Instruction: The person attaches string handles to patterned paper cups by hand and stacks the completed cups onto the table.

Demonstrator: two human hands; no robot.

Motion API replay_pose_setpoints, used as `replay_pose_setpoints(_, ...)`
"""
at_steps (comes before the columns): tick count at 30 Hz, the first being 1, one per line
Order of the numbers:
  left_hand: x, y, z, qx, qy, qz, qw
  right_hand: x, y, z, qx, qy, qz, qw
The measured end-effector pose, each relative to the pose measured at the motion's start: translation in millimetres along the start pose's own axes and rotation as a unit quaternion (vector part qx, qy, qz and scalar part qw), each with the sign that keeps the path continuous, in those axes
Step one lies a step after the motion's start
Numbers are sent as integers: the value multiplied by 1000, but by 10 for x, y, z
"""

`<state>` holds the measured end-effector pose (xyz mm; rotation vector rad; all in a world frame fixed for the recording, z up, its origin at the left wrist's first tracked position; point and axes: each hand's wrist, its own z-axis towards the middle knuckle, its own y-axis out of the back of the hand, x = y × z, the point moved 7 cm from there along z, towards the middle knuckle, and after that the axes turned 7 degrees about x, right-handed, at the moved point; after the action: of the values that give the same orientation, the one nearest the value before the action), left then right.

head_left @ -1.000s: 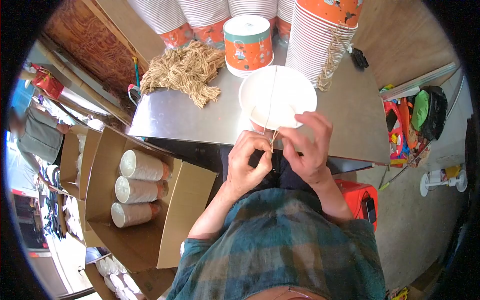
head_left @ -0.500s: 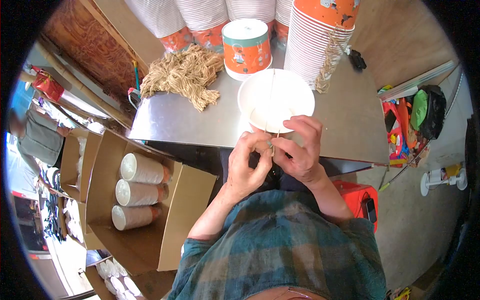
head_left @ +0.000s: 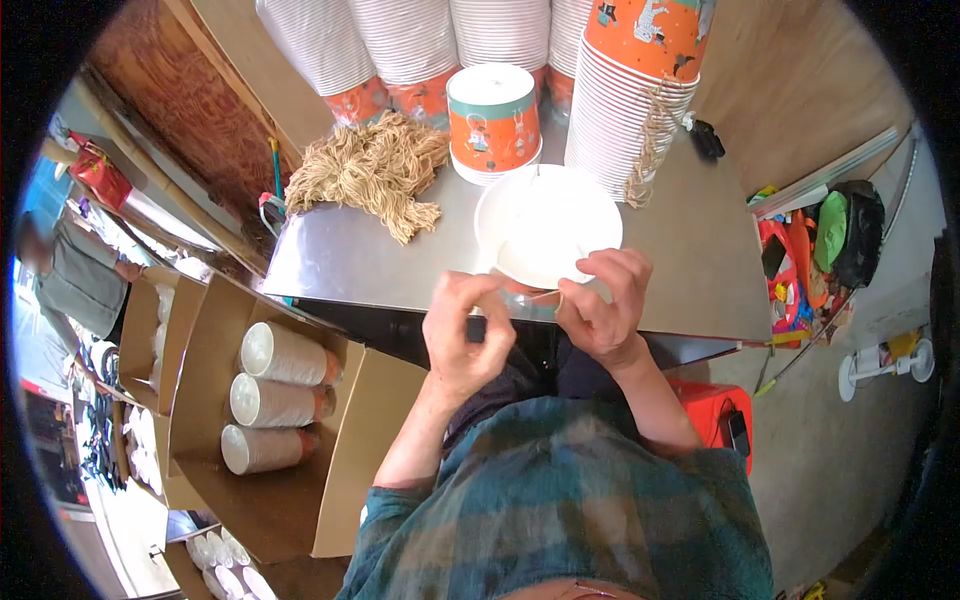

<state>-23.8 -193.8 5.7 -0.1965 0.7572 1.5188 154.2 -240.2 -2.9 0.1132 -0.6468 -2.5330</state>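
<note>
A white-lined paper bucket (head_left: 548, 225) sits open towards me at the table's front edge, a strip of its orange outside showing below the rim. Just left of that rim, my left hand (head_left: 465, 335) is closed in a pinch, slightly blurred. My right hand (head_left: 607, 308) pinches at the rim's right side, its other fingers curled up. A thin pale cord (head_left: 540, 295) runs between the two pinches, in front of the bucket. More cord lies faintly against the white inside. Behind stands an upturned orange bucket (head_left: 494, 138) with a green band.
A heap of tan twine (head_left: 370, 175) lies on the metal table (head_left: 690, 270). A tall bucket stack (head_left: 625, 130) with twine hanging down it rises at right; plastic-wrapped stacks (head_left: 405, 45) line the back. Left, a cardboard box (head_left: 270, 510) holds wrapped stacks. A person (head_left: 85, 270) stands farther left.
My hands were close together at the bucket's front rim; now they are apart, the left one moved left, with the cord stretched between them. The view has tilted slightly.
</note>
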Motion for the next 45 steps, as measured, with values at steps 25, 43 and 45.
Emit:
replay_pose_setpoints(25,1341,-276,-499,-31,306,-229,924,-135,63,7,8,-35,56,998)
replay_pose_setpoints(43,1484,-310,-626,-33,311,-239,919,-935,272,820,95,-25,45,994)
replay_pose_setpoints(45,1540,-319,-661,-28,308,-219,926,-1197,430,1111,19,-187,182,965)
